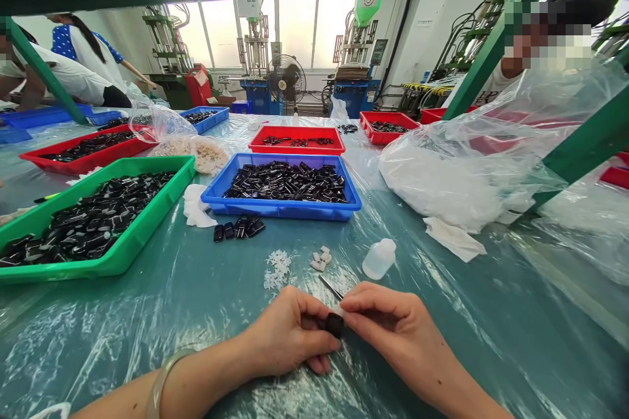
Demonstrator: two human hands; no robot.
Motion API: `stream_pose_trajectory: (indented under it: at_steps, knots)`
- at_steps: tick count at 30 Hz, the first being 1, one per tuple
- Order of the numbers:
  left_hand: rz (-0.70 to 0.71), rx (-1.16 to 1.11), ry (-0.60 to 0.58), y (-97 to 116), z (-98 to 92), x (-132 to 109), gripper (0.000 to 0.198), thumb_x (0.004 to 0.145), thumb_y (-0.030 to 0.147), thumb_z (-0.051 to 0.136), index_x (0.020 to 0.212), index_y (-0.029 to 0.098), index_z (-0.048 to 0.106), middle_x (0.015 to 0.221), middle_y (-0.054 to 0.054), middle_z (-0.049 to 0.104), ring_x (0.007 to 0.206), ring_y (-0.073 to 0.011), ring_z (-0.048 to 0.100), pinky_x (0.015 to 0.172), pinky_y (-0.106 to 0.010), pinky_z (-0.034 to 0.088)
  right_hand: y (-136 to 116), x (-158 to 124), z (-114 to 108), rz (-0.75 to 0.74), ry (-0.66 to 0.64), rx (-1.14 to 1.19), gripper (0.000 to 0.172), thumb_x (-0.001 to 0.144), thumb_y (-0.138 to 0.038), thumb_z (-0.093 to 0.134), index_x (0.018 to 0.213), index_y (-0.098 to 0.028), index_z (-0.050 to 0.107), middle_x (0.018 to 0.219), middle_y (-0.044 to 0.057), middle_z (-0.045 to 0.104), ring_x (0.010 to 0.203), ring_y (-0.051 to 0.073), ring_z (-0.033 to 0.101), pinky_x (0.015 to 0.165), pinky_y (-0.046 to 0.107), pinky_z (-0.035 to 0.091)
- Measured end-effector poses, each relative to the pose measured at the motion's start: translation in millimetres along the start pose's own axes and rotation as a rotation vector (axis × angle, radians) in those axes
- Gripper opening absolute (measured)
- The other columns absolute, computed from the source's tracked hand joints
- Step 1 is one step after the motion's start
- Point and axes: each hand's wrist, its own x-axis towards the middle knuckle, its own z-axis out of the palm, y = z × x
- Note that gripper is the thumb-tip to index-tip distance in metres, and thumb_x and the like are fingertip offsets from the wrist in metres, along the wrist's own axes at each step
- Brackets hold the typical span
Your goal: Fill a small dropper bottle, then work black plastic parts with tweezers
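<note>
My left hand (295, 334) is closed around a small black glossy plastic case (335, 325), gripped between thumb and fingers. My right hand (393, 334) pinches a small white piece (339, 309) against the case's upper edge. A thin dark metal tool (330, 287), perhaps tweezers, sticks out past the right fingertips; its other end is hidden, so I cannot tell whether the hand holds it. Just beyond the hands lie a heap of tiny white bits (278, 269), several off-white blocks (321, 258) and a translucent white bottle (379, 258).
Several loose black cases (239, 228) lie before a blue tray (281, 208) of similar parts. A green tray (122, 252) stands left, a red tray (296, 131) behind. Clear plastic bags (442, 170) and a green frame post (584, 144) are at right. People work nearby.
</note>
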Motion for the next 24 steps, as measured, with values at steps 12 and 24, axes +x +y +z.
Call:
stream_pose_trajectory:
  at_steps: [12,24]
  knots:
    - [-0.005,-0.026,0.060,1.9,2.8,-0.4,0.016,0.059,0.022,0.064,0.069,0.010,0.063,0.051,0.001,0.058,0.049,-0.0107,0.057,0.050,-0.020,0.046,1.8,-0.7,1.2,-0.003,0.007,0.026,0.011,0.077,-0.024,0.062,0.071,-0.019,0.069,0.072,0.002,0.063,0.066,0.015,0.057,0.060,0.024,0.044]
    - [0.069,0.030,0.074,0.5,0.5,3.3,0.008,0.060,0.020,0.060,0.060,0.012,0.057,0.048,0.003,0.052,0.047,-0.0090,0.049,0.050,-0.020,0.041,1.0,0.1,4.5,-0.047,0.062,0.042,0.009,0.075,-0.019,0.061,0.070,-0.017,0.069,0.071,0.003,0.064,0.066,0.015,0.057,0.061,0.024,0.043]
